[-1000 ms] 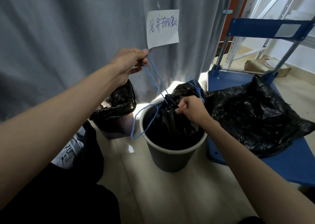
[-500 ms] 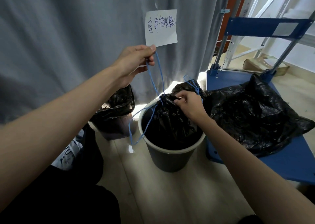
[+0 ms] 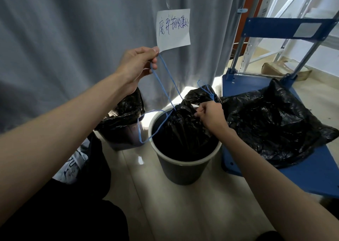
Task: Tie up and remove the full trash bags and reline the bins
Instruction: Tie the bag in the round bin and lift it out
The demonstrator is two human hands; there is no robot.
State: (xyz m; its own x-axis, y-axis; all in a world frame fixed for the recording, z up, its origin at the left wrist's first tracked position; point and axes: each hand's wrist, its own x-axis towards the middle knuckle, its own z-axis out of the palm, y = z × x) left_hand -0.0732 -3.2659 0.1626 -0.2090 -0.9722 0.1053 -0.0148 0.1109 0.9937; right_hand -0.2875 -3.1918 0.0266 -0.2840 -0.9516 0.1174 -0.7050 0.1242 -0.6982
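The blue drawstring (image 3: 166,86) is pinched and held high by the left hand (image 3: 136,64). The gathered neck of the black trash bag (image 3: 183,128) (inside the round bin (image 3: 183,167) on the floor) is gripped by the right hand (image 3: 211,116).

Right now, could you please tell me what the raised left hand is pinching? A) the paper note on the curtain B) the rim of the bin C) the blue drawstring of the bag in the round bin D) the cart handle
C: the left hand pinches the blue drawstring, which runs down to the gathered bag.
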